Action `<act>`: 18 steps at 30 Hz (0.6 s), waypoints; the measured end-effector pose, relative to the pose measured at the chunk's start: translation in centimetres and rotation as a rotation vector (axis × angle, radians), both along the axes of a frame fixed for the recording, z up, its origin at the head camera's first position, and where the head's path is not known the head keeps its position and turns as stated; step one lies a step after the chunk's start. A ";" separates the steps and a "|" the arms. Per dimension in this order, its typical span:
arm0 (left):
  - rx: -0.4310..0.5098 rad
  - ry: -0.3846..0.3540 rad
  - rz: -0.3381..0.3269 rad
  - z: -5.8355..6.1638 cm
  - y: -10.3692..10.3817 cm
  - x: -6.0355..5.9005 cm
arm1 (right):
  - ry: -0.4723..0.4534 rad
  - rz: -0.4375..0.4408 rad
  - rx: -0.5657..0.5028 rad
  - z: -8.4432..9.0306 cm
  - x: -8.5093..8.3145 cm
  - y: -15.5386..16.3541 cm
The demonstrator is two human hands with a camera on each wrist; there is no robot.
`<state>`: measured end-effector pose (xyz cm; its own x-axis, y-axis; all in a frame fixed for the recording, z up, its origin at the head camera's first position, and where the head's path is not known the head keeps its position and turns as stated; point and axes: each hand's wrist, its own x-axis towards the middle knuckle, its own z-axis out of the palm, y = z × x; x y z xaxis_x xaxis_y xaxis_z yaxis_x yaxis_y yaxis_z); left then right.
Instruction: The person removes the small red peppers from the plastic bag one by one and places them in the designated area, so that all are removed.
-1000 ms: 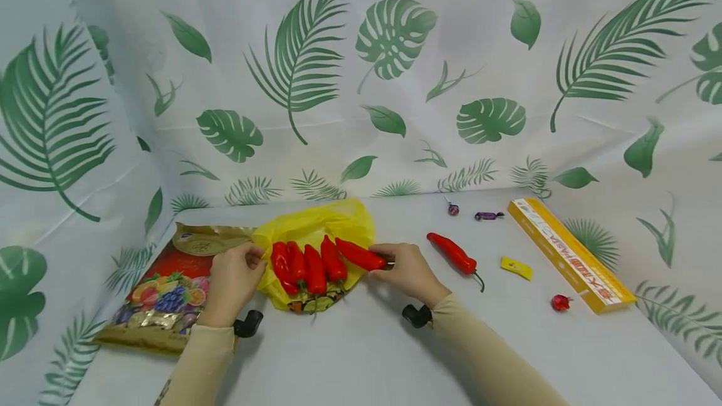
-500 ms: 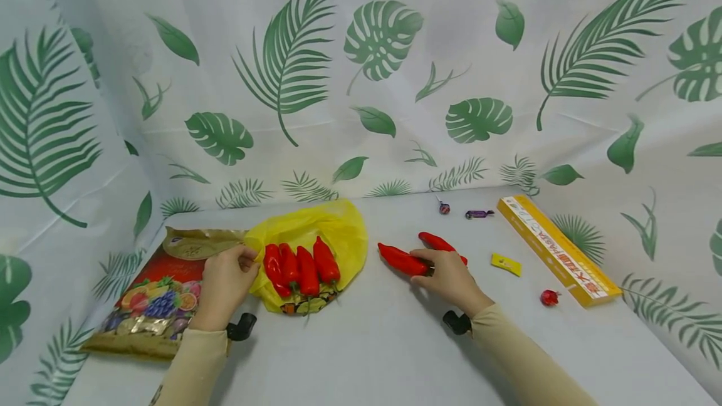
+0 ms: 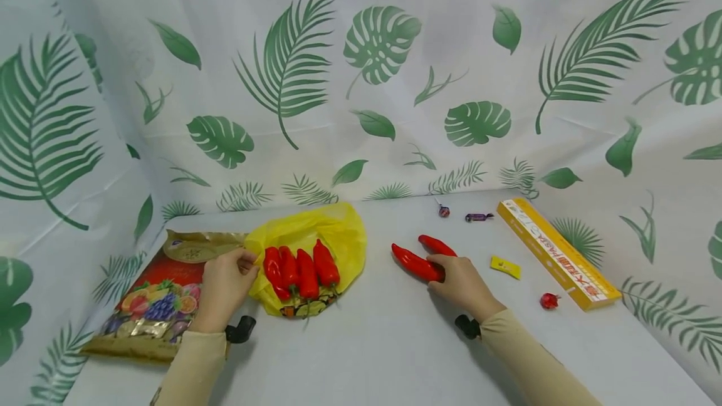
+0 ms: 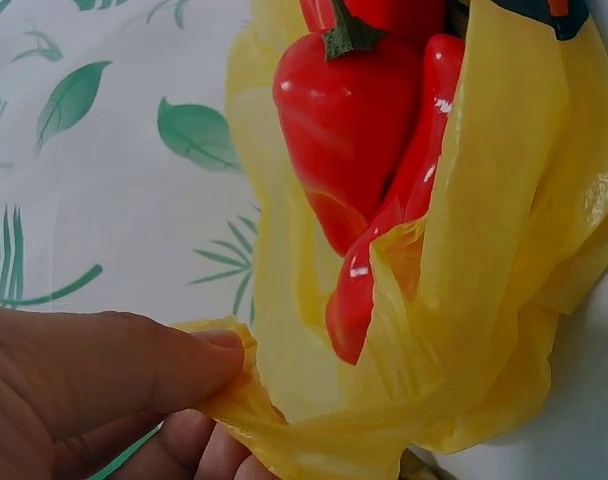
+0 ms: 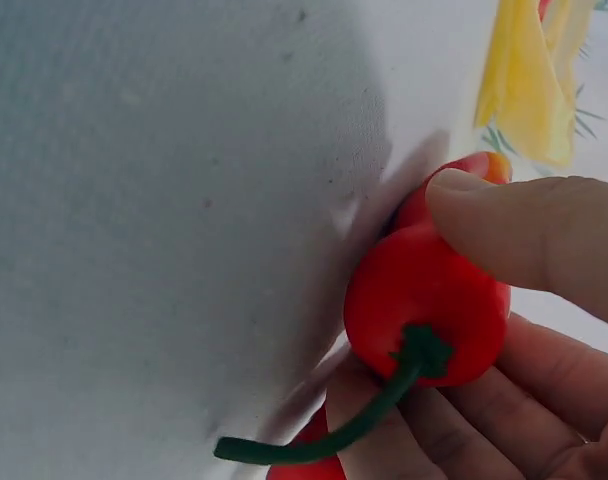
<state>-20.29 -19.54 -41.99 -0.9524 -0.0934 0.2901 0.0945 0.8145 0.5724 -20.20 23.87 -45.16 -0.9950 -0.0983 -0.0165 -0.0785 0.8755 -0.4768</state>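
Note:
My left hand pinches the rim of a yellow plastic bag between thumb and fingers; the left wrist view shows the film bunched under the thumb. Several red chili peppers lie side by side in the bag's mouth, stems toward me. To the right, my right hand grips another red chili pepper near its stem end. Its green curved stem sticks out past the fingers in the right wrist view. Just behind that hand lies one more red chili pepper, partly hidden by it.
A red and gold fruit-printed package lies under my left forearm. At the right are a yellow pasta box, a small yellow packet and a red wrapped candy. Farther back lie a lollipop and a purple candy.
My right hand has carried its chili pepper rightward, from the bag's mouth to the table beside the other loose pepper. The left hand has kept its pinch on the bag.

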 end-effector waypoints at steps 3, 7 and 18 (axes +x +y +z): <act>0.024 -0.007 0.013 -0.1 -0.3 0.0 | 0.004 -0.004 -0.001 0.2 0.0 -0.2; 0.065 -0.046 0.027 0.1 -0.8 0.2 | 0.033 0.008 -0.011 0.8 -0.2 -0.6; 0.156 -0.114 0.048 0.5 -2.4 0.6 | 0.192 0.139 -0.219 2.1 -1.8 -6.9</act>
<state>-19.69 -21.89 -41.47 -0.9716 -0.1750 0.1594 -0.0148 0.7170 0.6969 -21.96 17.01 -43.03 -0.9546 -0.2142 0.2069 -0.2972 0.7284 -0.6174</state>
